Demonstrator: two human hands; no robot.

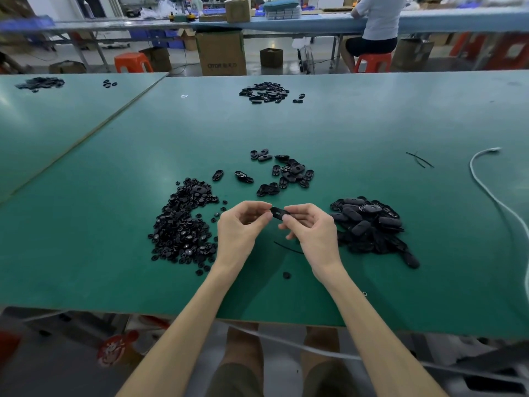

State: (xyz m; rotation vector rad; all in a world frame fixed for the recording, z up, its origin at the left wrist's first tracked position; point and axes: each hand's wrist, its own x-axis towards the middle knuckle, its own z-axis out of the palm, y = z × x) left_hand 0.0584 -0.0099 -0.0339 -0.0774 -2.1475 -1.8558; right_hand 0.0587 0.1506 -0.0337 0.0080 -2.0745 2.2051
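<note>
A small black oval plastic part (278, 212) is held above the green table (114, 173) between both hands. My left hand (242, 226) pinches its left end with curled fingers. My right hand (310, 229) pinches its right end between thumb and forefinger. To the left lies a heap of small round black pieces (183, 224). A pile of black oval shells (369, 224) sits to the right. Beyond the hands, a looser group of oval parts (286, 173) is spread out.
Another pile of black parts (266, 93) lies far back on the table, more at the far left (40, 83). A white cable (486, 190) curves along the right side. A thin black strip (287, 248) and a single round piece (286, 275) lie near my wrists. A person sits at the rear bench (375, 27).
</note>
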